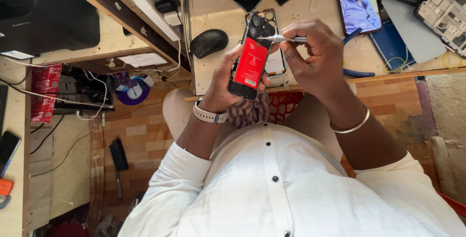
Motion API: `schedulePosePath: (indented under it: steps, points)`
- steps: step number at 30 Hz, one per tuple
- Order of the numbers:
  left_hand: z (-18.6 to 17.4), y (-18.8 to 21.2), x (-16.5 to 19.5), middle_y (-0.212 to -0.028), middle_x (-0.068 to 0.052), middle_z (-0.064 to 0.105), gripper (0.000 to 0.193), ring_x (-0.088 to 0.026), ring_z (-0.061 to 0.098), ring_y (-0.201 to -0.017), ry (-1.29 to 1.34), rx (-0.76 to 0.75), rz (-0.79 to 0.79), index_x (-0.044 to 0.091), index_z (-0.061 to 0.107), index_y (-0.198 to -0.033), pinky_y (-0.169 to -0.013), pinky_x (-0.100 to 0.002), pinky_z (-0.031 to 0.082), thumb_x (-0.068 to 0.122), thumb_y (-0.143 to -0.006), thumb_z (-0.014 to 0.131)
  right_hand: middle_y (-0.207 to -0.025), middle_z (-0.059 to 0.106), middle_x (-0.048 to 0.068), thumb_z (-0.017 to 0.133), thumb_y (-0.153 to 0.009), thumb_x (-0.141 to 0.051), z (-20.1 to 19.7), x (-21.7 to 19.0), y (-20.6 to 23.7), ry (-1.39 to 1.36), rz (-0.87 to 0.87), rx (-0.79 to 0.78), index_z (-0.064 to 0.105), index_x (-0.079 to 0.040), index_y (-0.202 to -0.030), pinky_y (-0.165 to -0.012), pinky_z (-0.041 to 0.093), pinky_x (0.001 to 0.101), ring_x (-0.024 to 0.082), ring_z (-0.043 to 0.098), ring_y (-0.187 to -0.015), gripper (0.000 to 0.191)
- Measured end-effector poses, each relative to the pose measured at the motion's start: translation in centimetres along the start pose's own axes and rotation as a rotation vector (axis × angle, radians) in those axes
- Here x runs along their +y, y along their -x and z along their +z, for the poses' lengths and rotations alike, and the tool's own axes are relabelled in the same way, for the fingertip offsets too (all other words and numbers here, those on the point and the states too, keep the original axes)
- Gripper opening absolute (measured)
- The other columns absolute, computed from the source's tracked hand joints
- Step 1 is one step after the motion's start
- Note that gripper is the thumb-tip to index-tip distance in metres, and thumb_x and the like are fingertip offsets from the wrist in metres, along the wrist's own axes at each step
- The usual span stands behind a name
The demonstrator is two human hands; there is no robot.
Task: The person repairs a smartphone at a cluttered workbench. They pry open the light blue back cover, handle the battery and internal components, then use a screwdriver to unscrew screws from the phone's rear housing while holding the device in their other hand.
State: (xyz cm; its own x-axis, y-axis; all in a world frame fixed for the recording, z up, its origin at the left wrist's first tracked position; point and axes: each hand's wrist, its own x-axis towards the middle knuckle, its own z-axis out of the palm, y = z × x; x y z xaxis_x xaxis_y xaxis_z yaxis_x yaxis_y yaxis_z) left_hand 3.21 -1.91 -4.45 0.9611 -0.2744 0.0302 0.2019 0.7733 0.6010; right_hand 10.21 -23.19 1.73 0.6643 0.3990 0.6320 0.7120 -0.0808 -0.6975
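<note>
His left hand (221,79) grips an opened phone (252,55), red battery showing, just above the wooden table (320,69) edge; his right hand (315,55) pinches a screwdriver (281,38) against its top. Nearby lie a mouse (209,42), another phone (358,1) and pliers (357,72). Tiled floor (145,130) below holds a brush (118,159).

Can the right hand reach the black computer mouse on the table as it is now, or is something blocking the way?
Probably not directly: the right hand holds a screwdriver, and the opened phone in the left hand lies between it and the mouse.
</note>
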Motion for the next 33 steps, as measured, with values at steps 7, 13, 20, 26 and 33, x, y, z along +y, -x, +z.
schedulePosePath:
  steps: [7, 13, 20, 26, 33]
  points:
    - [0.1, -0.3, -0.2, -0.163, -0.023, 0.044, 0.07, -0.03, 0.072, -0.094, 0.09, -0.031, 0.002, 0.0, 0.037, -0.16, -0.08, -0.039, 0.063, 0.049, -0.111, 0.041, -0.102, 0.069, 0.009, 0.079, -0.096, 0.004, -1.8, 0.6, 0.9, 0.188, 0.06, 0.055, 0.069, -0.001, -0.109, -0.058, 0.04, 0.0255, 0.009, 0.053, -0.068, 0.017]
    - [0.1, -0.2, 0.1, -0.16, -0.027, 0.044, 0.071, -0.034, 0.072, -0.093, 0.145, -0.028, -0.084, -0.001, 0.036, -0.159, -0.077, -0.04, 0.063, 0.049, -0.109, 0.04, -0.108, 0.067, 0.013, 0.076, -0.097, 0.006, -1.3, 1.0, 1.4, 0.126, 0.024, -0.042, 0.068, 0.001, -0.112, -0.083, 0.059, 0.0292, 0.021, 0.071, -0.094, 0.018]
    - [0.4, -0.3, 0.1, -0.158, -0.025, 0.047, 0.068, -0.034, 0.072, -0.092, 0.086, -0.03, -0.008, -0.001, 0.037, -0.158, -0.076, -0.04, 0.064, 0.047, -0.11, 0.041, -0.103, 0.069, 0.011, 0.077, -0.095, 0.007, -1.8, -1.4, 0.5, 0.159, -0.016, 0.051, 0.066, 0.0, -0.106, -0.072, 0.052, 0.0264, 0.016, 0.066, -0.082, 0.016]
    - [0.0, -0.2, 0.0, -0.155, -0.023, 0.053, 0.067, -0.031, 0.073, -0.092, 0.007, -0.027, -0.006, -0.003, 0.043, -0.155, -0.077, -0.038, 0.063, 0.047, -0.11, 0.043, -0.108, 0.069, 0.011, 0.076, -0.097, 0.008, -0.6, -2.0, -0.7, 0.032, -0.02, -0.003, 0.065, 0.0, -0.106, -0.066, 0.047, 0.0244, 0.012, 0.058, -0.076, 0.017]
    - [0.1, -0.1, -0.1, -0.149, -0.028, 0.05, 0.069, -0.03, 0.073, -0.091, -0.005, 0.004, -0.027, -0.006, 0.041, -0.156, -0.076, -0.038, 0.062, 0.048, -0.111, 0.042, -0.114, 0.068, 0.01, 0.075, -0.107, 0.007, 0.1, -0.6, -0.9, -0.003, -0.151, 0.013, 0.063, -0.001, -0.114, -0.081, 0.059, 0.0243, 0.012, 0.07, -0.096, 0.017]
